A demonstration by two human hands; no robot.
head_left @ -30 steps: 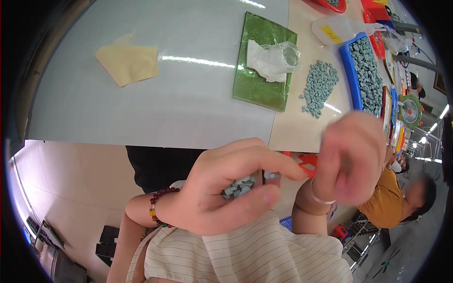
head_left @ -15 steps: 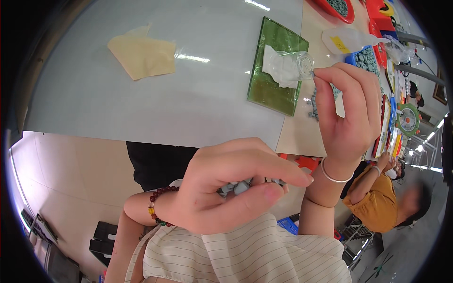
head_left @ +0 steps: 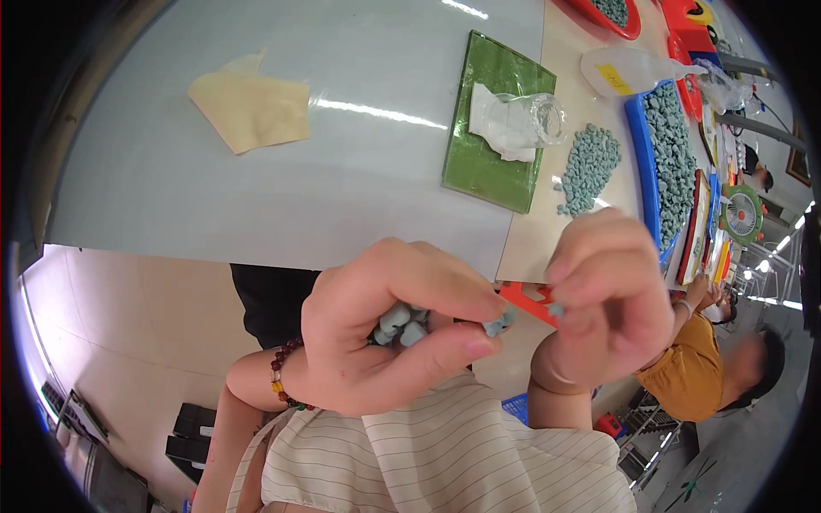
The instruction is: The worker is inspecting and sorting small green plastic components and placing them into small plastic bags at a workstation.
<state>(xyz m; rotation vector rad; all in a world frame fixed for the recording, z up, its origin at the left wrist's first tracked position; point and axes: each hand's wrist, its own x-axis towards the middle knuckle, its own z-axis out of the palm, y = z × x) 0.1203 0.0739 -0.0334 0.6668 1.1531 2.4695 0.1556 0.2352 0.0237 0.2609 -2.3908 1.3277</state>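
1. grey-blue pieces [head_left: 400, 323] sit cupped in the left hand [head_left: 376, 342], clenched round them near the table edge [head_left: 256, 248].
2. right hand [head_left: 607, 299] pinches one small piece [head_left: 556, 309] at its fingertips.
3. wide bare grey tabletop lies beyond.
4. green mat [head_left: 487, 162] holds a glass jar [head_left: 543, 120]; a loose heap [head_left: 590, 167] lies beside a blue tray [head_left: 641, 171].
5. tan paper [head_left: 252, 107] lies flat, far left.

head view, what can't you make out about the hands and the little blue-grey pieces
1. Left hand: how many small blue-grey pieces it cups; curled fingers cover most.
2. Right hand: the piece at its fingertips is nearly hidden and motion-blurred.
3. Blue tray: far end bent and cut off toward the rim.
4. Glass jar on the green mat: contents too small to tell.
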